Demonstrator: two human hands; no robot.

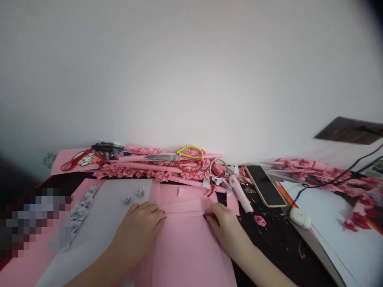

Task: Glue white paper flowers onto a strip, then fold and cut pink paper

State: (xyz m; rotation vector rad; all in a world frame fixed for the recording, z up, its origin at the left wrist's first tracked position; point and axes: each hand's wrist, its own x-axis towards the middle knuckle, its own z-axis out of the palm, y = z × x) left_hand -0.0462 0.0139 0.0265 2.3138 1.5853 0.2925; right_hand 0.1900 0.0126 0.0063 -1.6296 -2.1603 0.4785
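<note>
A sheet of pink paper [188,247] lies in front of me, with a narrow folded strip along its far edge. My left hand [142,219] is closed at the left end of that fold, fingertips pressed on the paper. At the right end, my right hand [223,223] pinches the same fold between thumb and fingers. More pink paper lies beneath and beyond the sheet. Beside my left hand, small pale paper roses [128,199] rest on a white sheet [110,215].
Scissors [179,158] with yellow and orange handles lie on pink paper roses [134,172] along the wall. To the right are a pink-handled tool [241,194], a phone [265,186], a white earbud case [300,218], black cables, white sheets [332,235] and red paper flowers [360,219].
</note>
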